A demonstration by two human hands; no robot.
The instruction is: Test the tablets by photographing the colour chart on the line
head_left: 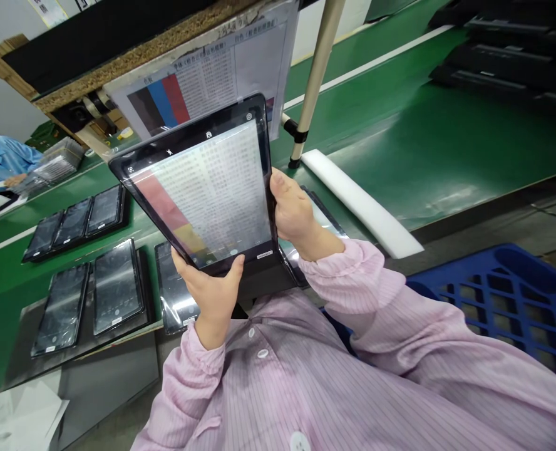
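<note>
Long green table (400, 156) here. Blue basket (503, 294) near it, off to right. Paper (216, 75) with colour stripes hangs up high. Tablet (212, 194) in air, tilted, in front of paper, screen showing stripes and blurry rows. More tablets (116, 288) lie face up, at left. Right hand (294, 210) pinches tablet's right side. Left hand (210, 291) pinches near left corner, thumb on front.

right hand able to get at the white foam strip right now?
Probably, once freed: the right hand grips the tablet, but the white foam strip lies nearby on its right, with nothing visible on top.
</note>
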